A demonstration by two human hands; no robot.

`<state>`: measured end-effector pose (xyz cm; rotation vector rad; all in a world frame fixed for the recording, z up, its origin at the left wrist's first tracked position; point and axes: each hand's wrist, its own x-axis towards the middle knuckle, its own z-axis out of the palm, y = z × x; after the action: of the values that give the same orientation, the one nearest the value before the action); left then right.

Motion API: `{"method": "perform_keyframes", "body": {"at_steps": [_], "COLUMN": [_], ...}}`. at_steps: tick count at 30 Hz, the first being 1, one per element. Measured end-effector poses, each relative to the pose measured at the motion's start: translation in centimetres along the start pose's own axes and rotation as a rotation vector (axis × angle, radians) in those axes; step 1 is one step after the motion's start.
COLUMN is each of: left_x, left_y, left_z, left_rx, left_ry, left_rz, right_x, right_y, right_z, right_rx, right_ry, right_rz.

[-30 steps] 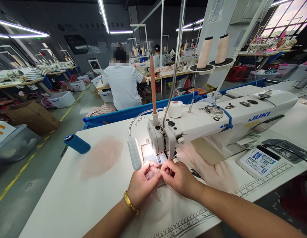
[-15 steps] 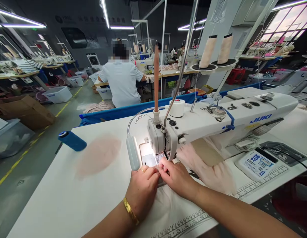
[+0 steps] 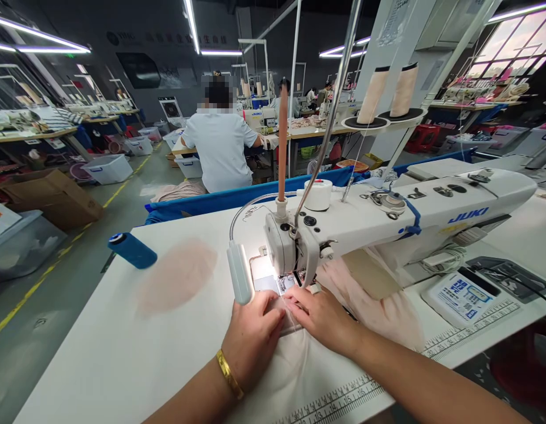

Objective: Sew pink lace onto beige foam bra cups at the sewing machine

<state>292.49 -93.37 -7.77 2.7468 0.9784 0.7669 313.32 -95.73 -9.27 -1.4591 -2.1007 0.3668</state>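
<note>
Just in front of the presser foot of a white sewing machine (image 3: 295,238), both hands are close together on thin pale pink fabric (image 3: 295,359). My left hand (image 3: 257,327), with a gold bracelet at its wrist, pinches the fabric between thumb and fingers. My right hand (image 3: 321,315) is closed on the same fabric, its fingertips beside the needle area. More of the fabric runs under the machine arm to the right. A lamp (image 3: 240,274) lights the needle plate from the left. The exact edge held between the fingertips is hard to see.
A blue thread cone (image 3: 132,250) lies on its side beside a pale pink oval piece (image 3: 180,277) on the white table. At right sits a white box-like control unit (image 3: 460,294). Two thread cones (image 3: 373,97) stand behind the machine. A person in a light shirt (image 3: 222,141) sits ahead.
My left fingers have shifted and bent differently at the fabric, and my right fingers have lowered and flattened slightly. The whole view has moved a little; the machine stays in place.
</note>
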Motion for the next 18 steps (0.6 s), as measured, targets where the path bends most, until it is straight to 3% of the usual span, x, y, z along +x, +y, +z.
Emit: {"method": "perform_keyframes", "body": {"at_steps": [6, 18], "left_x": [0.8, 0.9], "left_y": [-1.3, -0.8], "left_z": [0.6, -0.4], "left_rx": [-0.159, -0.718], "left_ry": [-0.079, -0.149], "left_rz": [-0.284, -0.502], "right_x": [0.0, 0.1], "right_y": [-0.8, -1.0], "right_z": [-0.5, -0.9], "right_rx": [0.105, 0.336], "right_ry": [-0.003, -0.032], "right_rz": [0.037, 0.13]}}
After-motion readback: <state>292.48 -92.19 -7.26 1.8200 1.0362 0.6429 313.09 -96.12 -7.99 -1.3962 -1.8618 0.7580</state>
